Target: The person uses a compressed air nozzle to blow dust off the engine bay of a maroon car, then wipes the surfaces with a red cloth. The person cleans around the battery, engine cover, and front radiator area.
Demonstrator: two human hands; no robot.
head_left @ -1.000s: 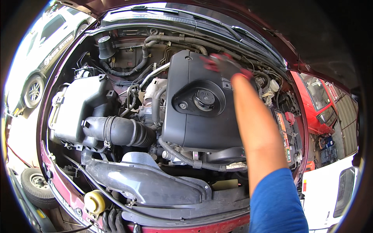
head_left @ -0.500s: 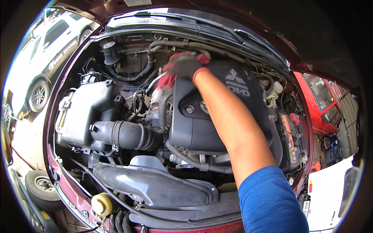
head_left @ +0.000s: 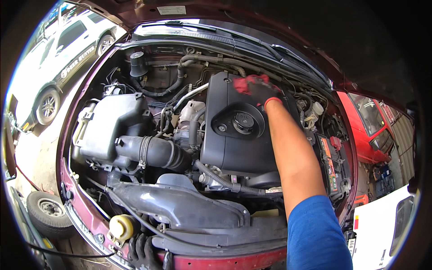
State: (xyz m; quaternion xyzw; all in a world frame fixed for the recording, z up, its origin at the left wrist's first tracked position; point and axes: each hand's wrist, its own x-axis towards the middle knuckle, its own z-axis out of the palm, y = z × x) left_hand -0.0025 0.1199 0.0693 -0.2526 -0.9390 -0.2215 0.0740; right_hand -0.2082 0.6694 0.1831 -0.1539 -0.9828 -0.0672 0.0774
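Right hand [head_left: 261, 90] moved rightward over smooth plastic cover [head_left: 240, 155]; grip's opening and hold unclear.

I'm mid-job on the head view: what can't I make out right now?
All in the head view:
- Right hand: palm side, and anything under it, hidden by its own gloved back.
- Engine cover: part of its right side, behind the right hand and forearm.
- Left hand: wrist cut off by the lower edge.
- White vehicle: cut off by the fisheye rim.
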